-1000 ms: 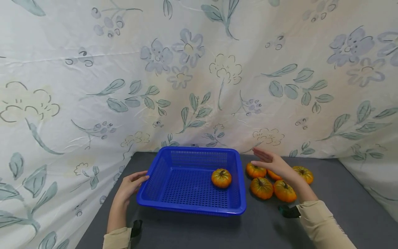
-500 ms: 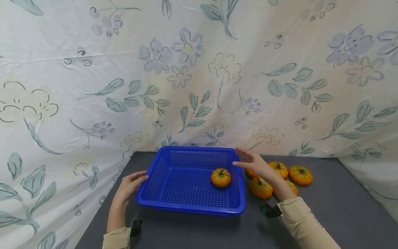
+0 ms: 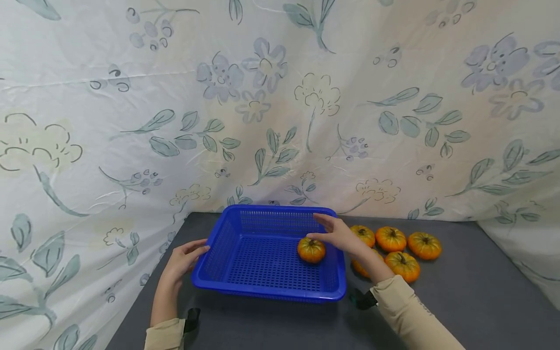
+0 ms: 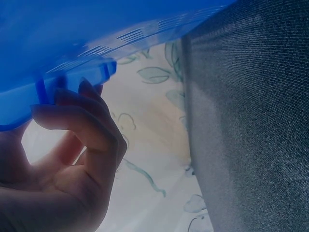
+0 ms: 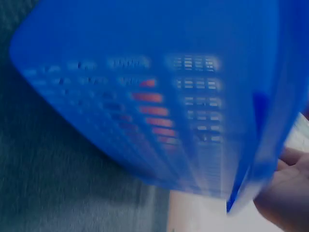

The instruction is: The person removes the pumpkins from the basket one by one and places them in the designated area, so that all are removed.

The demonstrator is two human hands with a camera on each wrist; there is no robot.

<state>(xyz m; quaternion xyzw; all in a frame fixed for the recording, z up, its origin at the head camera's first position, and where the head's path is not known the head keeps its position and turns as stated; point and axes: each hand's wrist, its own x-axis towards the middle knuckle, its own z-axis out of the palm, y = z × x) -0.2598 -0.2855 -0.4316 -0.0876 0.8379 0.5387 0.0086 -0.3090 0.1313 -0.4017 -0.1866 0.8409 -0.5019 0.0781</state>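
Note:
A blue plastic basket (image 3: 267,293) with slotted walls stands on the dark table. One small orange pumpkin (image 3: 311,253) lies inside it, toward the right. My left hand (image 3: 181,262) holds the basket's left rim; in the left wrist view its curled fingers (image 4: 89,125) meet the rim from below. Over the basket's right rim reaches my right hand (image 3: 336,234), fingers spread and apart, with nothing in its grasp; its thumb is close above the pumpkin, contact unclear. In the right wrist view the basket wall (image 5: 145,29) hides most of that hand (image 5: 289,188).
Several more orange pumpkins (image 3: 401,266) are grouped on the table just right of the basket, one partly covered by the right forearm. Behind the table (image 3: 477,291) hangs a white floral cloth (image 3: 280,146).
My right hand has moved left, from above the pumpkins on the table to above the pumpkin inside the basket. The left hand and the basket have stayed in place.

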